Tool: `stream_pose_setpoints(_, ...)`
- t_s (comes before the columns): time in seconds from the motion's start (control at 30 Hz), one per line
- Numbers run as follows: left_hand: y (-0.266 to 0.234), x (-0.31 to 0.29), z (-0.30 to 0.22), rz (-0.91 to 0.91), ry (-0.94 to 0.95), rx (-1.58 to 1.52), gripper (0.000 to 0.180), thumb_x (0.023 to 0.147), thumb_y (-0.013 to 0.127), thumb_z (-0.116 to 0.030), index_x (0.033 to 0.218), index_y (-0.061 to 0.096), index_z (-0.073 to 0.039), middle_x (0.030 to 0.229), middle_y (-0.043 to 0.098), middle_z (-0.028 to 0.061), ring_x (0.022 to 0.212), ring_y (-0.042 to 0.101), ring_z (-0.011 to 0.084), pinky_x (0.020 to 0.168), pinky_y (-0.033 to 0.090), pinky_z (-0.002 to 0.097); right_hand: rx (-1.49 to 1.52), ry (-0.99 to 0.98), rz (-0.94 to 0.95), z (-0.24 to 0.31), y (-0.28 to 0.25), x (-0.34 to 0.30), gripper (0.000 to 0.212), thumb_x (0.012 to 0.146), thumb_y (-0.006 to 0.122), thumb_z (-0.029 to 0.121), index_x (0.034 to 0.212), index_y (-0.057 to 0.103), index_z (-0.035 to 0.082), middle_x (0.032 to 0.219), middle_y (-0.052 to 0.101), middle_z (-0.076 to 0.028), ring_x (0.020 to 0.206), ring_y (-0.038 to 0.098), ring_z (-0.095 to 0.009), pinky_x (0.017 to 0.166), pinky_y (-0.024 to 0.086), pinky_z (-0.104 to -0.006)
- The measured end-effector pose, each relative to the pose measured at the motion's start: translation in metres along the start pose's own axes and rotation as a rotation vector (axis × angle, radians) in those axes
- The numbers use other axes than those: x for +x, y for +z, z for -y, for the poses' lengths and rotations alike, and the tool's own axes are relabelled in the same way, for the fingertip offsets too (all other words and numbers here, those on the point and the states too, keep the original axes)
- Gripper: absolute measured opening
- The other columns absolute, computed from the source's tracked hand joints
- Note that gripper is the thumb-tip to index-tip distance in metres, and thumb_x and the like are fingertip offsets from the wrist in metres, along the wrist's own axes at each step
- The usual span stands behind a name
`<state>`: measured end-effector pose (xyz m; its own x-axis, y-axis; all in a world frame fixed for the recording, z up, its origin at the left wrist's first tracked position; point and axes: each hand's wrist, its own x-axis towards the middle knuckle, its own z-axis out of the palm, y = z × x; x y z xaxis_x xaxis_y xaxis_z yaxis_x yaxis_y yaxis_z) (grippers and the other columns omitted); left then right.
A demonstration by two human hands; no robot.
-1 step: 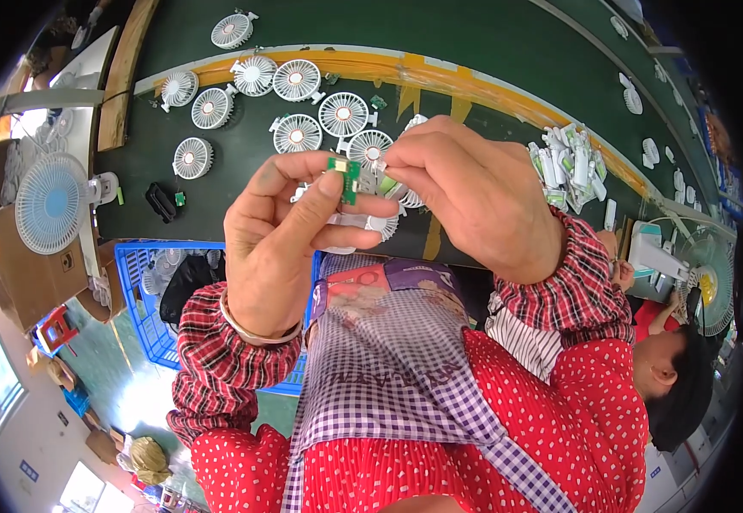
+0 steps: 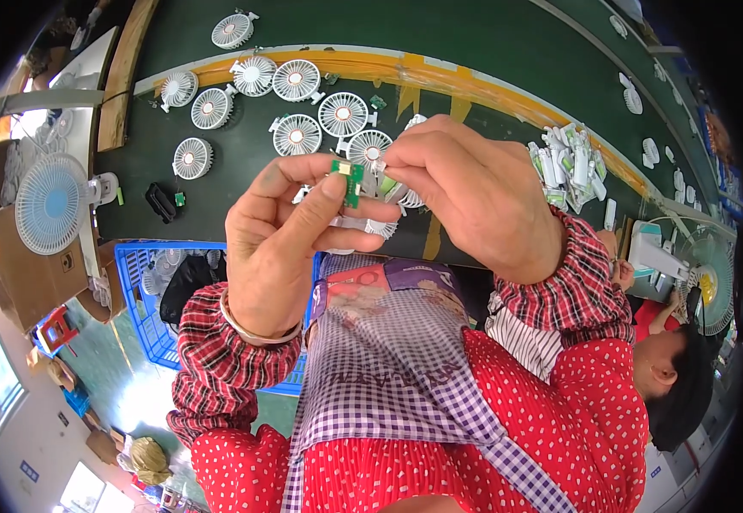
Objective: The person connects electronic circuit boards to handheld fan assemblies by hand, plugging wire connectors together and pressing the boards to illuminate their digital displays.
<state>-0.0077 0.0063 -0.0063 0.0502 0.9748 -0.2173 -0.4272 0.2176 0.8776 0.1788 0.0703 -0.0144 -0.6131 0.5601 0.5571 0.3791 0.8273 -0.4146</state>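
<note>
Left hand (image 2: 273,231) raised, wrist below, palm side facing in, lower fingers stretched to the right. Grip: thumb and index closed on a green circuit board (image 2: 348,184), board on edge, its free side toward the other hand. Right hand (image 2: 482,197) comes in from the right, bent at wrist, back of hand up. Grip: thumb and index tips pinched on a tiny pale piece (image 2: 382,166), too small to identify, just beside the board, gap between. Below and behind the left grip: white parts, mostly hidden by fingers. Beyond both grips: white fan heads (image 2: 343,114) on the dark surface (image 2: 243,188). Right of right grip: pile of white and green handles (image 2: 570,167). Black piece (image 2: 161,203) well left of left grip.
</note>
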Motion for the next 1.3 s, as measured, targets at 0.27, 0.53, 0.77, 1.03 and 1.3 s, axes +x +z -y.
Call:
stream_pose_setpoints(0.27, 0.002, 0.000, -0.001, -0.015, -0.107, -0.021, 0.020, 0.093, 0.053, -0.007, 0.107, 0.054, 0.007, 0.094, 0.064, 0.0158, 0.087, 0.068, 0.0280, 0.067, 0.059, 0.0315, 0.147, 0.184, -0.038, 0.006, -0.005, 0.002, 0.013, 0.079, 0.066, 0.000, 0.090, 0.058, 0.000, 0.081, 0.062, -0.010, 0.067, 0.063, -0.024, 0.057, 0.049, -0.0291)
stream_pose_setpoints(0.53, 0.001, 0.001, 0.003, -0.049, -0.017, 0.087, 0.020, 0.088, 0.060, -0.005, 0.104, 0.059, 0.007, 0.089, 0.065, 0.0124, 0.077, 0.065, 0.0163, 0.058, 0.054, 0.0245, 0.156, 0.138, 0.018, 0.001, -0.004, -0.002, 0.014, 0.076, 0.067, -0.001, 0.088, 0.059, -0.001, 0.081, 0.062, -0.011, 0.067, 0.063, -0.025, 0.057, 0.049, -0.0290)
stream_pose_setpoints(0.77, 0.002, 0.001, 0.003, -0.022, -0.011, 0.093, 0.020, 0.086, 0.061, -0.001, 0.104, 0.059, 0.008, 0.086, 0.065, 0.0118, 0.072, 0.065, 0.0150, 0.059, 0.054, 0.0252, 0.019, 0.027, 0.036, 0.006, -0.007, -0.003, 0.018, 0.073, 0.069, -0.003, 0.088, 0.058, -0.003, 0.081, 0.061, -0.013, 0.069, 0.064, -0.026, 0.056, 0.051, -0.0306)
stream_pose_setpoints(1.03, 0.004, 0.002, 0.010, -0.019, -0.030, 0.111, 0.018, 0.086, 0.061, 0.000, 0.101, 0.058, 0.009, 0.084, 0.066, 0.0120, 0.072, 0.065, 0.0152, 0.063, 0.056, 0.0266, -0.038, -0.018, 0.084, 0.002, -0.007, -0.009, 0.018, 0.072, 0.064, 0.002, 0.086, 0.054, -0.001, 0.080, 0.055, -0.011, 0.068, 0.062, -0.026, 0.055, 0.051, -0.0327)
stream_pose_setpoints(1.3, 0.009, 0.005, 0.019, -0.025, 0.001, 0.127, 0.016, 0.087, 0.060, 0.001, 0.101, 0.058, 0.008, 0.086, 0.065, 0.0113, 0.074, 0.065, 0.0139, 0.066, 0.057, 0.0271, -0.068, 0.011, 0.132, 0.006, -0.013, -0.009, 0.020, 0.072, 0.066, -0.001, 0.090, 0.058, -0.002, 0.084, 0.061, -0.011, 0.068, 0.064, -0.025, 0.054, 0.051, -0.0314)
